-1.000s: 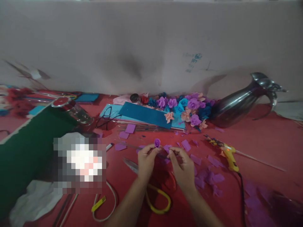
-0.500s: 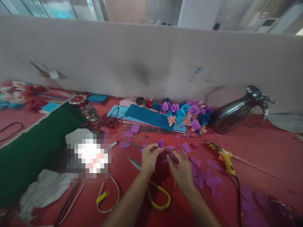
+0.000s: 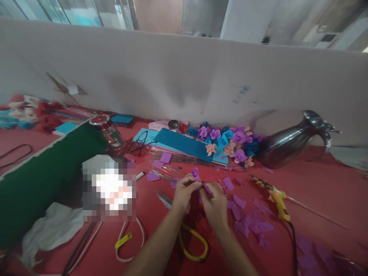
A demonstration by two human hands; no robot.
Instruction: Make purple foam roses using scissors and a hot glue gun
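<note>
My left hand [image 3: 185, 191] is closed in a pinch around the base of a small purple paper flower [image 3: 195, 173], whose rolled head stands above the fingertips. Close beside it, my right hand [image 3: 214, 201] is also closed, pinching a purple paper petal [image 3: 207, 188] that its fingers mostly cover. The fingertips of both hands almost meet. Beneath my forearms lie scissors with yellow handles [image 3: 198, 256], partly hidden, their blades [image 3: 165, 199] showing left of my left hand. Loose purple paper petals [image 3: 248, 224] are scattered to the right of my right hand.
A yellow glue gun [image 3: 278, 203] with a glue stick and cord lies at right. Finished paper flowers [image 3: 227, 138] are heaped at the back, near a metal jug [image 3: 290, 140]. Blue paper [image 3: 184, 143], glasses [image 3: 140, 142], a glass jar [image 3: 107, 132] and green sheet [image 3: 43, 188] lie leftward.
My right hand has drawn in towards my left, bringing the petal against the flower's base. The left hand still holds the flower. The whole view has shifted slightly.
</note>
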